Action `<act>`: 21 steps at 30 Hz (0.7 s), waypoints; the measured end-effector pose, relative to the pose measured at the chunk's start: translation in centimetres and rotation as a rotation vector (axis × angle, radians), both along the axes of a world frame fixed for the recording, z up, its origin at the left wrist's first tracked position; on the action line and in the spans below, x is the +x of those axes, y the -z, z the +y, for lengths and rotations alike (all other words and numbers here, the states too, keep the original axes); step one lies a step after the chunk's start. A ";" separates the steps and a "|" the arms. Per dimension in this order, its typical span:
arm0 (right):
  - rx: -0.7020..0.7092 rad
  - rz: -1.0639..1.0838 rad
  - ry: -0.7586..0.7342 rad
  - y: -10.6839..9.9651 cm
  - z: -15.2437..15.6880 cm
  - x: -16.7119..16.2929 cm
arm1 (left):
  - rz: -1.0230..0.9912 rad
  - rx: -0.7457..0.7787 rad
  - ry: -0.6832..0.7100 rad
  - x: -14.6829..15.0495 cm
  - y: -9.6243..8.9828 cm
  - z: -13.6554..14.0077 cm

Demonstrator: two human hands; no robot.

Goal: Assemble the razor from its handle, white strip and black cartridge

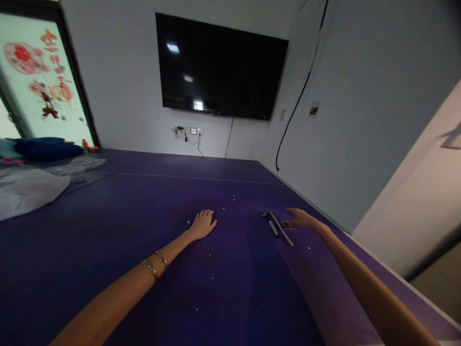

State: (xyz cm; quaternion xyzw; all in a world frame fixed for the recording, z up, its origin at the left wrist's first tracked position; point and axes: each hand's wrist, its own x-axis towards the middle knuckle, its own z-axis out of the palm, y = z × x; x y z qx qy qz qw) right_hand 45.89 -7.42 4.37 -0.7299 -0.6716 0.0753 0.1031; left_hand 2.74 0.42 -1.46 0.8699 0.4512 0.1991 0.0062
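Observation:
My left hand (202,225) rests palm down on the purple surface (151,250), fingers stretched out, with nothing in it. Tiny white bits lie around it. Over on the right, my right hand (301,218) is held with its fingers apart, just beside a small clear packet (287,224) with dark bits in it. Whether the fingertips touch the packet I cannot tell. To the left of that packet lies a long, thin, slightly curved grey strip (281,228). Alongside the strip is a slim tool (272,227) with a dark head and a grey-and-black handle; its exact kind is unclear.
Crumpled clear plastic sheeting (32,190) and dark blue cloth (46,147) lie at the far left, near a small orange object (85,144). A black cable (300,93) hangs down the right wall. A television (219,67) is mounted above wall sockets (193,131).

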 end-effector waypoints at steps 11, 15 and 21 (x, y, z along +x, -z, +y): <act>0.247 0.109 -0.316 2.5 3.5 -11.1 | -0.023 -0.062 -0.081 -2.6 -1.2 1.1; 0.282 0.140 -0.317 4.0 3.4 -14.7 | -0.047 -0.093 -0.122 -4.3 -1.3 1.7; 0.304 0.120 -0.323 6.3 2.6 -17.6 | -0.057 -0.039 -0.139 -5.8 -0.6 1.5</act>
